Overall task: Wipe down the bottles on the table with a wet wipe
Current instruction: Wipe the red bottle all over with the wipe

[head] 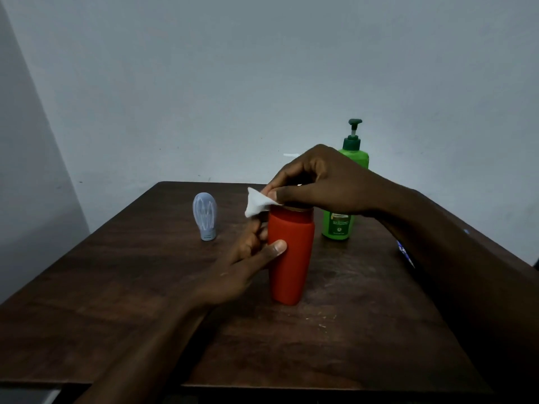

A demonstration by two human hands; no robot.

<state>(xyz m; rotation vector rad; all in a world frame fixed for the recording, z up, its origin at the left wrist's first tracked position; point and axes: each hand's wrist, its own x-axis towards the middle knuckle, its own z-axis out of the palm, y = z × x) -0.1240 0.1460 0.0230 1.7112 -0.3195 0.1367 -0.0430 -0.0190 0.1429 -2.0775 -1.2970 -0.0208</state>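
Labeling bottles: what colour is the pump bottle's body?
Green, with a darker green pump head; pump bottle, head view.

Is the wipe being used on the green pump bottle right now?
No, the right hand presses the wipe on the red bottle; the green pump bottle stands behind, untouched.

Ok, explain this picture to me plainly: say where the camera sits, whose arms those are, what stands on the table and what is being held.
There is no machine here. The single picture comes from a camera worn on a person's head, looking down at their own arms. The left hand steadies an upright red bottle on a dark wooden table. The right hand presses a white wet wipe against the bottle's top. Behind stands a green pump bottle, partly hidden by the right arm. To the left stands a small pale blue bottle, untouched.
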